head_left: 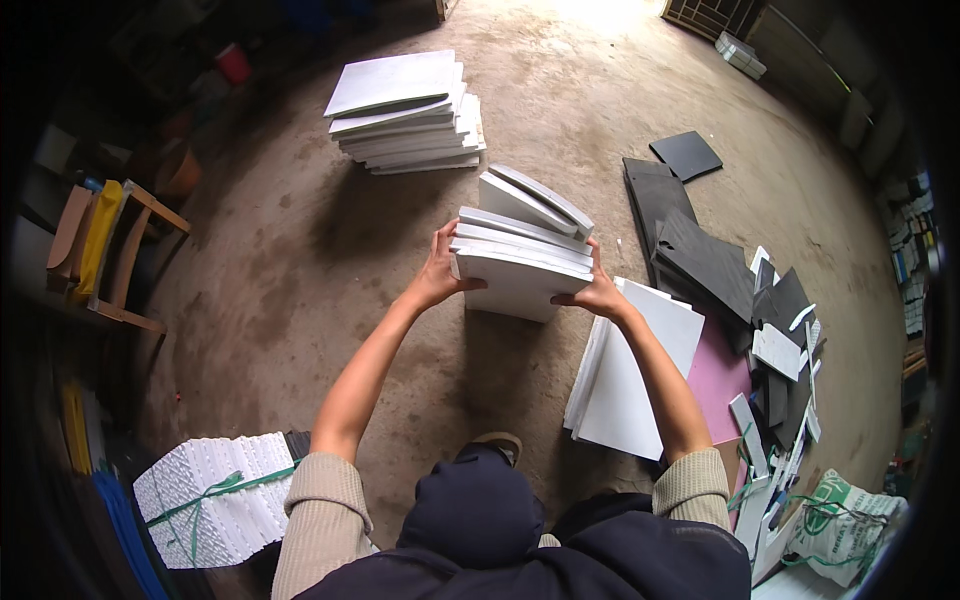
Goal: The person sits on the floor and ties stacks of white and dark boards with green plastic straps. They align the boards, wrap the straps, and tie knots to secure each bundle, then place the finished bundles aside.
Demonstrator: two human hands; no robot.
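Observation:
Between my two hands stands a bundle of thick white boards [525,280], foam-like and held on edge. My left hand [437,268] grips the bundle's left side, thumb on the near face and fingers round toward the back. On the opposite side, my right hand [603,288] clasps it the same way. Two boards [537,203] at the back of the bundle lean apart from the rest, fanned at the top. Whether the bundle's lower edge touches the floor, I cannot tell. Nearest to my right forearm lies a pile of larger white sheets [650,375], partly covered by that arm.
A stack of white boards [400,115] sits ahead on the concrete floor [290,300]. Dark grey sheets [700,260], offcuts and a white sack [840,525] lie to the right. At left are a wooden chair-like frame [130,250] and a green-tied white bundle [215,500].

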